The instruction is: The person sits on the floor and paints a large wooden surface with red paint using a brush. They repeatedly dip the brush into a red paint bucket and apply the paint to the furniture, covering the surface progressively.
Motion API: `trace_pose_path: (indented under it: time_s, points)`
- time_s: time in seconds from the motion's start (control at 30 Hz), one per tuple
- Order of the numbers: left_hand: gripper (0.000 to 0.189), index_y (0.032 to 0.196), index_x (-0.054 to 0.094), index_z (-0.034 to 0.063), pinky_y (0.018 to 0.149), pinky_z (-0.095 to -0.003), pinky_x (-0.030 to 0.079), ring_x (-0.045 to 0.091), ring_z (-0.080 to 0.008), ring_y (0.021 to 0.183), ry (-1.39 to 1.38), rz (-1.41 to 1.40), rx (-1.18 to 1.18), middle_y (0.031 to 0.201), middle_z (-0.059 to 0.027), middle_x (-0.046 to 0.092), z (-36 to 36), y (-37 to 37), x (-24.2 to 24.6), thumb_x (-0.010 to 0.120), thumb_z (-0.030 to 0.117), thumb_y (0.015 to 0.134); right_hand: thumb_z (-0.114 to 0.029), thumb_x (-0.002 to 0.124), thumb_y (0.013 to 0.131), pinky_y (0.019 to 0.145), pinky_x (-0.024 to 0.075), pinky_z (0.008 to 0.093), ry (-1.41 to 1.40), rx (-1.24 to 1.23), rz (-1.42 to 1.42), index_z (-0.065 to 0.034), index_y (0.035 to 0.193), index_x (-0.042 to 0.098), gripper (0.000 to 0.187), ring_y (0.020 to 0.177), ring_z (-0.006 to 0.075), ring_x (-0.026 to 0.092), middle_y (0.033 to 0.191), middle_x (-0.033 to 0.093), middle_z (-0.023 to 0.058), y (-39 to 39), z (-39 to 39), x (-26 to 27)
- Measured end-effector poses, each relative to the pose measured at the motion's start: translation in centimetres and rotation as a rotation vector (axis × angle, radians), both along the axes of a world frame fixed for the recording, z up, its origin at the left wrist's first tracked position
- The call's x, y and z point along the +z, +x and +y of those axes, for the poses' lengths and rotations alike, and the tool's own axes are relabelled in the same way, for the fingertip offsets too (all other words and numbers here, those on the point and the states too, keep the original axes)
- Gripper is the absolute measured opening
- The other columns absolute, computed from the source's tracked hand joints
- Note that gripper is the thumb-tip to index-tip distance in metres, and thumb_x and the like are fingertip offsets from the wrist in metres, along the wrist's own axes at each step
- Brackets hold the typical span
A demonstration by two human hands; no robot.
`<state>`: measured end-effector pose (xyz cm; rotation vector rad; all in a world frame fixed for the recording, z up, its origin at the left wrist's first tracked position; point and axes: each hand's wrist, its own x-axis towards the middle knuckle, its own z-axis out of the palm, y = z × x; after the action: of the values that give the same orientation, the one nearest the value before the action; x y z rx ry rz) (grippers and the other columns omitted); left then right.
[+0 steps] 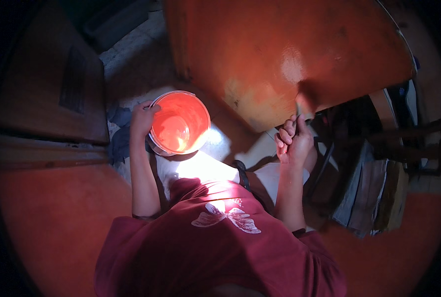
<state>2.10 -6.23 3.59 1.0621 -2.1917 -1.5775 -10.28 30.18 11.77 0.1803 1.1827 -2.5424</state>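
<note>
My left hand (143, 120) grips the rim of a plastic bucket (202, 111), tilted so its orange inside faces me. Orange paint (170, 130) coats its walls and lies at its bottom. In my right hand (295, 141) is a paintbrush (303, 104), somewhat blurred, its bristle end at the lower part of a large panel (265, 41). Most of the panel is orange, with a glossy spot above the brush. A paler, yellowish patch (246, 102) shows along its lower left corner. Whether the bristles touch the surface is hard to tell.
Several worn books or boards (373, 196) stand to my right, near a dark frame (428, 148). Dark cloth (120, 141) lies beyond my left forearm. A brown wooden cabinet or door (49, 81) rises at the left. Light-coloured floor tiles (263, 146) show below the panel.
</note>
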Motion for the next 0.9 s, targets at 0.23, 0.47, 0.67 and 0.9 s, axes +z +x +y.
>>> trace_pose_path:
  time_s: [0.23,0.47,0.67,0.9]
  points:
    - [0.027,0.096,0.071,-0.0031,0.073,-0.0325,0.049,0.063,-0.0172,0.075,-0.032,-0.018,-0.012,0.082,-0.0119,0.07,-0.2,-0.3,0.1,0.066,0.016,0.078,-0.043,0.046,0.102,0.034,0.0295,0.0253,0.379,-0.429,0.288,-0.0131,0.082,0.046,0.036,0.038,0.0113,0.035,0.055,0.042,0.0001,-4.3,-0.7,-8.7]
    - [0.027,0.096,0.071,-0.0036,0.072,-0.0314,0.049,0.062,-0.0165,0.073,-0.027,0.052,0.006,0.079,-0.0103,0.069,0.0,-0.8,-0.2,0.067,0.016,0.078,-0.045,0.04,0.103,0.032,0.0291,0.0282,0.186,-0.102,-0.548,-0.0144,0.077,0.047,0.04,0.037,0.0117,0.038,0.053,0.041,-0.0012,0.6,-0.1,-19.7]
    - [0.026,0.096,0.072,-0.0011,0.071,-0.0312,0.05,0.063,-0.015,0.075,0.012,0.036,0.014,0.084,-0.0086,0.07,-1.5,0.1,-2.1,0.065,0.016,0.079,-0.039,0.04,0.104,0.034,0.028,0.0275,0.071,-0.1,-0.209,-0.0131,0.085,0.05,0.033,0.037,0.0119,0.033,0.057,0.04,-0.0011,1.1,-0.5,-1.2]
    - [0.028,0.096,0.071,-0.0036,0.072,-0.0319,0.049,0.064,-0.0175,0.073,-0.026,0.019,-0.006,0.081,-0.0119,0.07,-1.1,-0.4,-1.3,0.068,0.016,0.078,-0.044,0.042,0.103,0.031,0.0282,0.0264,0.309,-0.367,0.094,-0.0128,0.085,0.049,0.037,0.036,0.0106,0.035,0.054,0.039,-0.0013,-1.3,-0.3,-4.4]
